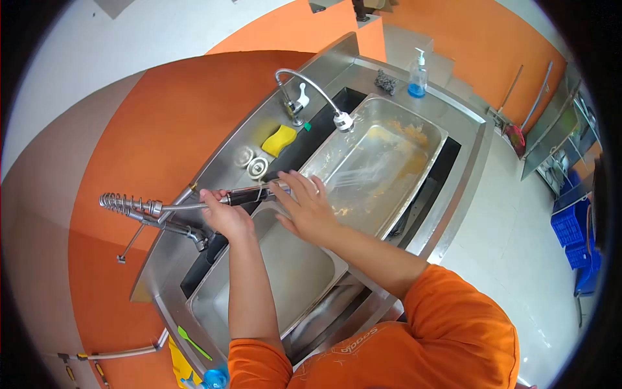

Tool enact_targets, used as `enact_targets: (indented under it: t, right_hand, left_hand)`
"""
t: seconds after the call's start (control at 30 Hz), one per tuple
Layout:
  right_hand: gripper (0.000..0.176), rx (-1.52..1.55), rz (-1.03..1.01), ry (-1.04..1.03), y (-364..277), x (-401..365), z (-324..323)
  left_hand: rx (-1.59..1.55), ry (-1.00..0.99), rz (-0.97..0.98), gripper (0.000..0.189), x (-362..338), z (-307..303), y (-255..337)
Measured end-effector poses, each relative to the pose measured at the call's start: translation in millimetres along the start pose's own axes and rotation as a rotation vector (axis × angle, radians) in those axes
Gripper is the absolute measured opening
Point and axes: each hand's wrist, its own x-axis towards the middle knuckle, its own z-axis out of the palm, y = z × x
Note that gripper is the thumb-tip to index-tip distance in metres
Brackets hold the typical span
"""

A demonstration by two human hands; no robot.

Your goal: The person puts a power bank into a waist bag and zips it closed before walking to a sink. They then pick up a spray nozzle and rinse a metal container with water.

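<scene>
My left hand (228,217) is closed around the pull-down spray faucet, just behind its black handle (248,195). The handle points right, toward the long steel pan (424,170), which has yellow-brown residue and wet streaks inside. My right hand (310,209) has its fingers spread, palm down, overlapping the nozzle end of the sprayer in this view. Under my forearms lies a second steel pan (336,267), its near part crossed by my arms. The faucet's coiled spring (126,203) stretches away to the left.
A gooseneck tap (310,76) arches over the long pan. On the back ledge are a yellow sponge (278,141) and a round drain strainer (257,168). A steel scrubber (385,82) and a blue soap bottle (418,79) stand at the far end. Blue crates (571,230) are at right.
</scene>
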Motion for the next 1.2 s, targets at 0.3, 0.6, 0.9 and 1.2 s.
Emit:
enact_targets:
  t: [0.3, 0.6, 0.9, 1.2]
  right_hand:
    - [0.042, 0.096, 0.107, -0.227, 50, -178, -109]
    - [0.032, -0.143, 0.317, -0.123, 95, -237, -142]
    - [0.028, -0.117, 0.289, -0.133, 97, -238, -143]
    - [0.025, -0.128, 0.272, -0.139, 96, -237, -141]
  left_hand:
    - [0.025, 0.099, 0.05, 0.022, 14, 11, -19]
    - [-0.046, 0.131, 0.057, 0.019, 20, 24, -25]
    - [-0.089, 0.145, 0.059, 0.019, 20, 29, -25]
    - [-0.114, 0.14, 0.03, 0.02, 18, 24, -23]
